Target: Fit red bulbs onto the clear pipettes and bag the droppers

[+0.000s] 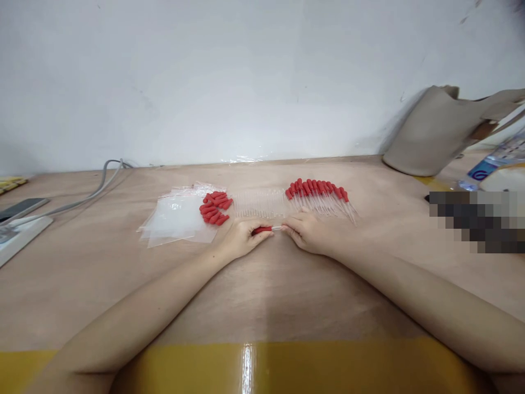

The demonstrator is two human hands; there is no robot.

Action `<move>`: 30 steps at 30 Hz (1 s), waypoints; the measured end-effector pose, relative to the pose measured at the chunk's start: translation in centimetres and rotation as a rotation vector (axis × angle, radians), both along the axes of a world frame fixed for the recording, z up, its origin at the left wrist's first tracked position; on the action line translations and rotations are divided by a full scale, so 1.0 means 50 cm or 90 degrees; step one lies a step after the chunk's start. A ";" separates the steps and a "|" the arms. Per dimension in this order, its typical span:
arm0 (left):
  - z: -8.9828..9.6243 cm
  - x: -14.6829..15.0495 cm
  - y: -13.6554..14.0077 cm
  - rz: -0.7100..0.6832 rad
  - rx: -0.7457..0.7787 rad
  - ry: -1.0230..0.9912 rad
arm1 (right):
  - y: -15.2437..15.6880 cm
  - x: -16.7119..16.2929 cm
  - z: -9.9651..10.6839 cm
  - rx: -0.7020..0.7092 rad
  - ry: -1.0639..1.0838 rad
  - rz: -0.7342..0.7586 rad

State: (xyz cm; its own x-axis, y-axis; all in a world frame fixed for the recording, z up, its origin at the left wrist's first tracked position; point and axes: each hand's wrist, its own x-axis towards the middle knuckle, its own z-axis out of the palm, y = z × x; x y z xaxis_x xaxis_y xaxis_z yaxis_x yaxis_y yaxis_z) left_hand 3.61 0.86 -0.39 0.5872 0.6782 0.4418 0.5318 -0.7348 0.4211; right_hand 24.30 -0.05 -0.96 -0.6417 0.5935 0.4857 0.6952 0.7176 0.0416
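My left hand is closed around a red rubber bulb. From its right end a clear dropper tube runs into the fingers of my right hand, which pinch it. Bulb and tube look joined end to end, lying level just above the table. Behind my left hand is a pile of loose red bulbs. A row of clear tubes lies between that pile and several droppers with red bulbs fanned out beyond my right hand.
Clear zip bags lie stacked left of the bulbs. Farther left are a phone, a white power strip and a grey cable. A beige bag and a bottle stand at the right. Yellow tape borders the near edge.
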 end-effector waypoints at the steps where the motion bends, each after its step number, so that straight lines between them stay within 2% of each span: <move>1: 0.001 0.001 0.001 -0.003 0.003 0.005 | -0.002 0.000 0.003 -0.010 -0.014 -0.010; 4: -0.002 -0.001 0.007 0.019 0.024 0.003 | -0.011 0.004 0.022 -0.018 -0.070 -0.050; 7: -0.012 -0.007 0.014 0.074 0.011 -0.026 | -0.009 0.025 0.051 -0.036 -0.023 -0.141; 10: -0.019 -0.012 0.018 0.085 -0.021 -0.031 | 0.020 0.072 0.082 -0.100 0.102 -0.327; 12: -0.018 -0.012 0.018 0.072 -0.032 -0.017 | 0.046 0.112 0.093 -0.115 0.137 -0.468; 15: -0.013 -0.009 0.014 0.057 -0.038 -0.003 | 0.079 0.160 0.087 -0.134 0.128 -0.560; 22: -0.009 -0.006 0.013 0.051 -0.051 -0.001 | 0.097 0.184 0.045 -0.205 0.093 -0.615; 27: -0.007 -0.006 0.012 0.056 -0.052 0.009 | 0.100 0.182 0.042 -0.239 0.058 -0.631; 30: -0.005 -0.006 0.011 0.061 -0.047 0.012 | 0.098 0.185 0.045 -0.229 0.068 -0.633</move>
